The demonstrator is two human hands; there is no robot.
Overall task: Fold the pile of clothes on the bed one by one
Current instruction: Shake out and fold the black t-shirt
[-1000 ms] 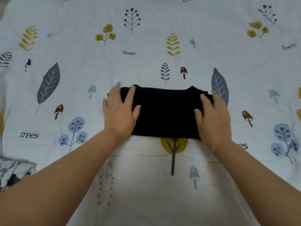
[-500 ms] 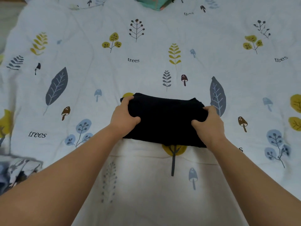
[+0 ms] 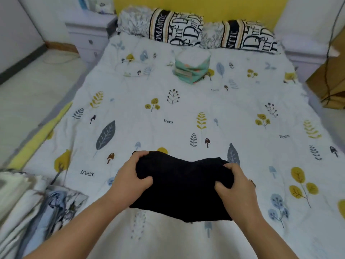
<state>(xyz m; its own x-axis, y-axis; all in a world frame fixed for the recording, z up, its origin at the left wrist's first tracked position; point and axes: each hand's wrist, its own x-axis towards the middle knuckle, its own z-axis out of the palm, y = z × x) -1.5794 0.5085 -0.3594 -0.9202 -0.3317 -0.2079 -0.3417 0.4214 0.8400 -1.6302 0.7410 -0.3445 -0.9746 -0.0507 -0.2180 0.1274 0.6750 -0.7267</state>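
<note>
Folded black garment (image 3: 183, 186), flat on the bed (image 3: 186, 116) a second ago, now lifted and sagging between both hands. Left hand (image 3: 133, 179) and right hand (image 3: 236, 187): fingers curled round its ends. Patterned quilt, pillows (image 3: 196, 29) at yellow headboard. Folded stack (image 3: 191, 67) well beyond; open quilt between. Unfolded pile (image 3: 37, 202) at left edge.

Folded black garment (image 3: 183, 187), sagging mid-air

Home bedroom: bed (image 3: 186, 113), pillows (image 3: 196, 30).
</note>
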